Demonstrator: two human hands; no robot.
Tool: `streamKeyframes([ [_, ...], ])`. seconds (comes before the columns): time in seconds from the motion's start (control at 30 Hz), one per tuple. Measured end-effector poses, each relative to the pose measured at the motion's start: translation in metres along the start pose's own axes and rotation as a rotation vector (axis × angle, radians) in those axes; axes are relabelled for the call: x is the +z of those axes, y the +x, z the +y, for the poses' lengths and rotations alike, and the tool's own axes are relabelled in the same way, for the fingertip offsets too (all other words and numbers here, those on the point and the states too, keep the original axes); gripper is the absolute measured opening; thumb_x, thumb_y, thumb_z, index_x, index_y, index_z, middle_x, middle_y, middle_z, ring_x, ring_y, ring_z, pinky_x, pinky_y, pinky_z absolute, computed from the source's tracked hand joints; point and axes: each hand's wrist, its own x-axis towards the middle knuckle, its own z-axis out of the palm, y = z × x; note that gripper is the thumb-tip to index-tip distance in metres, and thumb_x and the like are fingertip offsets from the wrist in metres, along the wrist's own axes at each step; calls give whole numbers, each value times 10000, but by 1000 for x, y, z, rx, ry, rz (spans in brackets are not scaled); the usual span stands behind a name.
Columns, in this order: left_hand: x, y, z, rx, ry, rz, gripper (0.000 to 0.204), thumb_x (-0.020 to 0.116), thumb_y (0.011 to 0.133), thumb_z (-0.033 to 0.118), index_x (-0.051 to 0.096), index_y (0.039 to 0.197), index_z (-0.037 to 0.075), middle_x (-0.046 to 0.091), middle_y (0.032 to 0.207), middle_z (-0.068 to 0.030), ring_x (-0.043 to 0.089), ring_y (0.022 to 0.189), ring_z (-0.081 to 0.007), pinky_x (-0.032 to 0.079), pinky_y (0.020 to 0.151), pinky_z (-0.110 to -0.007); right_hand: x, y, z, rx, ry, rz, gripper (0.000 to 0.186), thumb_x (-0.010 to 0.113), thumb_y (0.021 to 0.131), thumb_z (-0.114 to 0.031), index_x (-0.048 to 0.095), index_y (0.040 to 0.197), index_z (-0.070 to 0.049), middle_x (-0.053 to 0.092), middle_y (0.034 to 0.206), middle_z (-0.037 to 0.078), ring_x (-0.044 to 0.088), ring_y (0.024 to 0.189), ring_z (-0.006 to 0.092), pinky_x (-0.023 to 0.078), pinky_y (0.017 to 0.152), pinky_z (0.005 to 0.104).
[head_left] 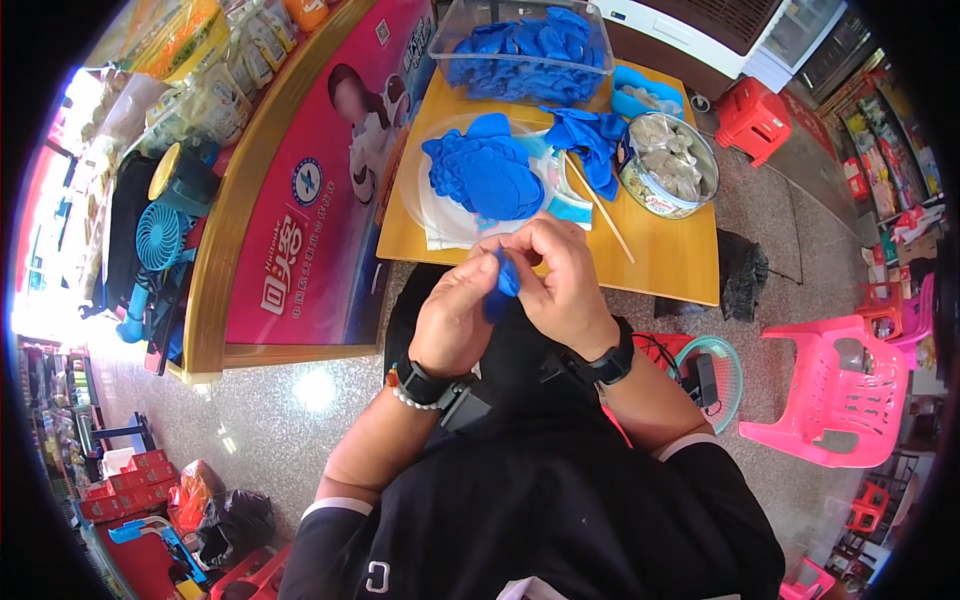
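Note:
A small blue soft piece (505, 277), apparently fabric, is pinched between both hands in front of my body, just off the table's near edge. My left hand (452, 308) grips it from the left with thumb and bent fingers. From the other side my right hand (562, 278) closes on its upper part. Beyond my fingers, flat rounded blue pieces (490, 175) lie overlapping on a clear round tray (412, 180). Right of that pile are crumpled blue pieces (590, 150) and a thin wooden stick (610, 222).
On the yellow table (670, 270) stand a clear bin (520, 68) of blue pieces, a small blue container (626, 82) and a round tin (660, 204). A pink-panelled counter (290, 240) is at left. A pink chair (835, 390) and red stool (752, 118) are at right.

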Motion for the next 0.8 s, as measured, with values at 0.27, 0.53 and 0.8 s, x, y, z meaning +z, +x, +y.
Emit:
streamKeyframes([
  [0.27,-8,2,-5,23,-13,101,362,488,969,203,544,1226,-46,513,1262,-80,473,1169,-172,315,1029,-308,-11,2,-16,176,213,-4,98,637,789,-23,578,863,0,660,816,82,633,731,153,472,640,256],
  [0.53,-2,-4,-1,124,383,143,184,545,942,104,665,1026,-7,549,1081,-28,489,954,-98,367,863,-240,-11,-11,5,391,600,29,49,591,915,-51,595,940,-9,589,839,-20,526,753,38,428,679,183],
  [0.8,3,2,9,-161,-229,-39,228,587,895,103,531,1102,25,572,836,-11,520,590,-74,450,556,-215,-7,-11,10,125,297,103,63,625,863,-40,603,913,-9,558,829,52,541,738,145,450,634,278],
])
